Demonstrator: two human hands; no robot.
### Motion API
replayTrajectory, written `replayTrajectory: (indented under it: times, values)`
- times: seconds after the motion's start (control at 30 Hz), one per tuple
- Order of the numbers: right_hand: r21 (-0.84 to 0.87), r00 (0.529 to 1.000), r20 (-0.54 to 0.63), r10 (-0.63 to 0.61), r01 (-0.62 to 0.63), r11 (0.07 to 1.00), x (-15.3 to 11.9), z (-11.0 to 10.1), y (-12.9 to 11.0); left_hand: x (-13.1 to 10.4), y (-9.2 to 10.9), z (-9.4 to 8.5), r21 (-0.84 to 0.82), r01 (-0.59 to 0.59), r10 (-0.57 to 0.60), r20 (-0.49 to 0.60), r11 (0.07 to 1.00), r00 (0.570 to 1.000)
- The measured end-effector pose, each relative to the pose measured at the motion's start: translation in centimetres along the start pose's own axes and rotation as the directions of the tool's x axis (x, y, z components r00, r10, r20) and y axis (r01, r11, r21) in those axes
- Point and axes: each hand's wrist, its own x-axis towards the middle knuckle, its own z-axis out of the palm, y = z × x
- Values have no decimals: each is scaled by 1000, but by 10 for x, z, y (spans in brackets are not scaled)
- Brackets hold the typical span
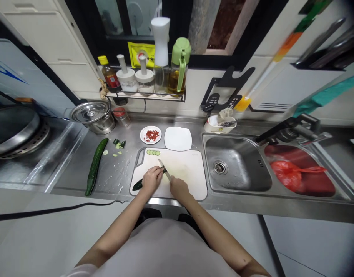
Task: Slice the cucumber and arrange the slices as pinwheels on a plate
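On the white cutting board (191, 173) lies a dark green cucumber (138, 185), pinned down by my left hand (152, 180), whose fingers curl over it near the cut end. My right hand (179, 188) grips a knife (164, 169), its blade angled up and left against the cucumber's end. The handle is hidden in my fist. Several pale cucumber slices (153, 152) sit in a row at the board's upper left. A whole cucumber (96, 166) rests on the steel counter to the left, with small cucumber scraps (119, 144) beside it.
Behind the board are a plate of chopped red pieces (150, 135) and a white square plate (178, 139). A sink (237, 165) with a faucet (295, 129) is on the right. A lidded pot (93, 117) stands at the back left, below a rack (145, 96) of bottles.
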Motion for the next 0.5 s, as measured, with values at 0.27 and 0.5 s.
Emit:
replayTrajectory:
  times: [0.27, 0.5]
  values:
    - [-5, 998, -35, 50, -51, 999, -3, -13, 13, 9, 2, -14, 32, 77, -79, 70, 997, 994]
    - [-118, 974, -209, 90, -116, 986, -13, -21, 31, 8, -4, -20, -10, 152, -151, 79, 988, 985]
